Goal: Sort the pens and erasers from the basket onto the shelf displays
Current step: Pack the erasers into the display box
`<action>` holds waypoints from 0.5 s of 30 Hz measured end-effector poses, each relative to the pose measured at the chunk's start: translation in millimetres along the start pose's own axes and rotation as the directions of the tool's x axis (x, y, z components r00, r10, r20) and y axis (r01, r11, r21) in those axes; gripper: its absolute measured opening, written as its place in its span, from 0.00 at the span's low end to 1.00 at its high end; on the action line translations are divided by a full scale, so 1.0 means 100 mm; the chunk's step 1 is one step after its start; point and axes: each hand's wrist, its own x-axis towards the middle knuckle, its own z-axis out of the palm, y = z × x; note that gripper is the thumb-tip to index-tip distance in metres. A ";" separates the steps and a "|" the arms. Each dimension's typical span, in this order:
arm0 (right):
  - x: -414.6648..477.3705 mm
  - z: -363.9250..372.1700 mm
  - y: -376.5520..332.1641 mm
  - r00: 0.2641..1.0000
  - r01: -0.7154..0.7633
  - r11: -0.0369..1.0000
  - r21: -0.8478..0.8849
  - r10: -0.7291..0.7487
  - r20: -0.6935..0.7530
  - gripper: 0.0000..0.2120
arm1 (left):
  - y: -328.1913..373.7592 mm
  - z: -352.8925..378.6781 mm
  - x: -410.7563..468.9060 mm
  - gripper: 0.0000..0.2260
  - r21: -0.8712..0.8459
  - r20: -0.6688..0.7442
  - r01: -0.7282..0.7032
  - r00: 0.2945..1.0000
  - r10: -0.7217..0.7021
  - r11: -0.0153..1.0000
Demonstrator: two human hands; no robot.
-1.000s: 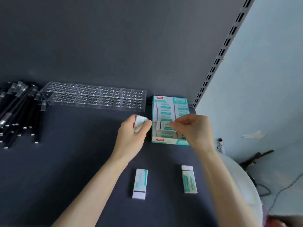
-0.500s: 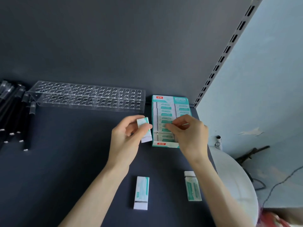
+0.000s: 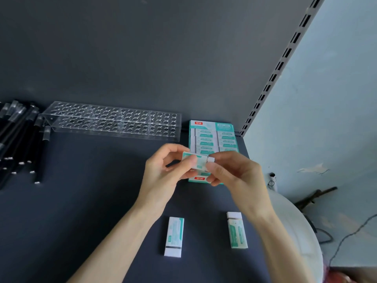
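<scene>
Both hands hold one white and teal eraser point(image 3: 199, 161) above the dark shelf, just in front of the teal eraser display box point(image 3: 213, 137). My left hand point(image 3: 165, 176) pinches its left end between thumb and fingers. My right hand point(image 3: 234, 174) pinches its right, white end. The box stands at the back right and holds rows of erasers; its front part is hidden behind my hands. Two more erasers lie flat nearer to me, one point(image 3: 173, 236) on the left and one point(image 3: 236, 230) on the right. Black pens point(image 3: 18, 139) lie in a heap at the far left.
A clear acrylic pen rack point(image 3: 114, 121) with several rows of holes stands along the back wall, left of the box. A slotted shelf upright point(image 3: 279, 66) runs up the right. A white rounded object point(image 3: 293, 227) sits beyond the shelf's right edge.
My right hand left the box and came to the eraser that my left hand was holding. Both hands now pinch it together in front of the box.
</scene>
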 end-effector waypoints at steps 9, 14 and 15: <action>-0.03 0.01 -0.01 0.989 0.020 0.996 0.083 -0.007 -0.149 0.01 | -0.02 -0.05 -0.01 0.14 0.303 0.263 -0.103 0.965 0.021 0.947; -0.03 -0.05 0.01 0.986 -0.082 0.986 0.148 0.101 -0.130 0.06 | 0.03 -0.06 0.00 0.09 0.210 0.250 -0.070 0.968 0.015 0.975; -0.03 -0.06 0.00 0.985 -0.115 0.983 0.146 0.131 -0.110 0.08 | 0.03 -0.06 -0.01 0.09 0.169 0.227 -0.049 0.974 0.010 0.984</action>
